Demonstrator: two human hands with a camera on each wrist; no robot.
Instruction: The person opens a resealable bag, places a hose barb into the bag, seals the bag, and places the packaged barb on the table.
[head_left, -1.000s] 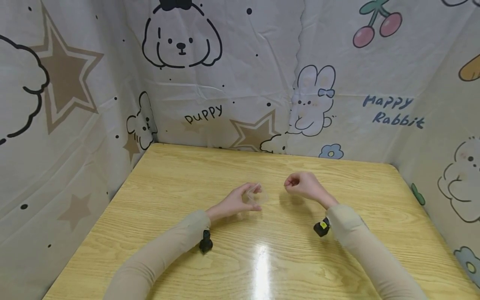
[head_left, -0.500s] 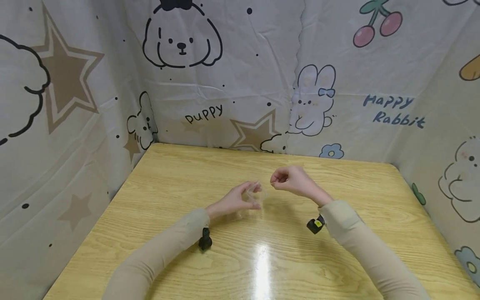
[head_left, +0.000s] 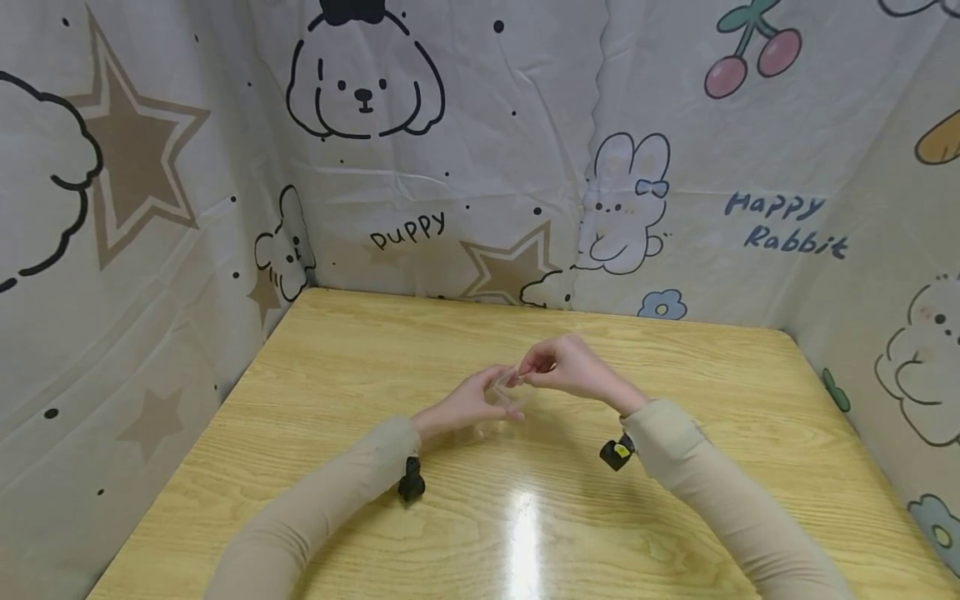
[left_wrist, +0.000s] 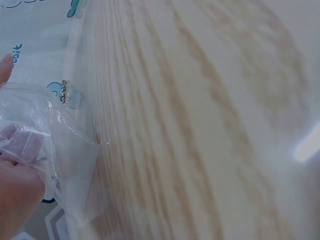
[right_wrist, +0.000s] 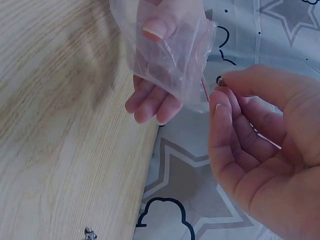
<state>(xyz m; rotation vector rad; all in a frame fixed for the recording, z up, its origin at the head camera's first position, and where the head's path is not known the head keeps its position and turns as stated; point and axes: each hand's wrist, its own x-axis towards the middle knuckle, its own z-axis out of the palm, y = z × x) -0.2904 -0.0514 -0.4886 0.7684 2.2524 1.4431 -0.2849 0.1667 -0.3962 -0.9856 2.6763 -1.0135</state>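
My left hand (head_left: 463, 404) grips a clear plastic zip bag (head_left: 507, 393) above the table. In the right wrist view the thumb lies on the near side of the bag and several fingers show beyond it. A red line runs along the bag's mouth. Right at that mouth, my right hand (head_left: 572, 367) pinches a small dark thing (right_wrist: 221, 81), too small to tell its kind. A small beaded-looking metallic piece (left_wrist: 65, 91) shows at the bag in the left wrist view; whether it is inside or behind, I cannot tell.
Both hands are over a wood-grain table (head_left: 360, 350). A printed cloth (head_left: 465, 167) hangs behind the table and at both sides. Near the lower edge of the right wrist view, a small silvery thing (right_wrist: 90, 234) appears over the wood.
My right hand has moved left, from apart to the mouth of the zip bag, its fingertips pinched throughout. The left hand and bag have stayed nearly still.
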